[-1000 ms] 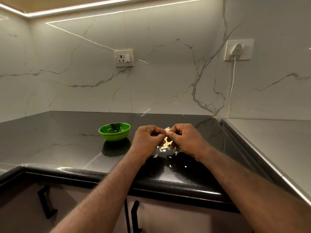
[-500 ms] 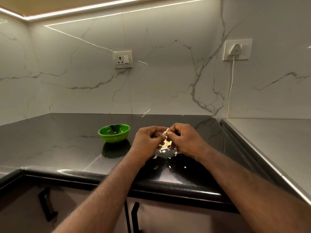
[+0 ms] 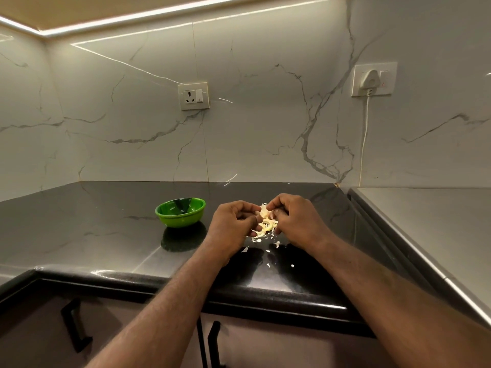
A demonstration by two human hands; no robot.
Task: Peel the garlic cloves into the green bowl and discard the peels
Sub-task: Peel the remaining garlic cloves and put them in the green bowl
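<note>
The peeling step was in hand. The left hand [image 3: 233,221] and the right hand [image 3: 295,221] were curled and pinched the garlic [image 3: 265,216] between their fingertips, just above the dark table [image 3: 93,221]. Small bits of peel [image 3: 261,239] lay on the table under them. The green bowl [image 3: 180,220] sat near, to the left. Next, I think, the bare clove had to go into that bowl, and the peels had to be picked up.

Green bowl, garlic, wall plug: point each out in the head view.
green bowl [image 3: 182,220], head view, outer front wall
garlic [image 3: 265,212], head view, pale upper part
plug [image 3: 370,78], head view, white plug body
</note>
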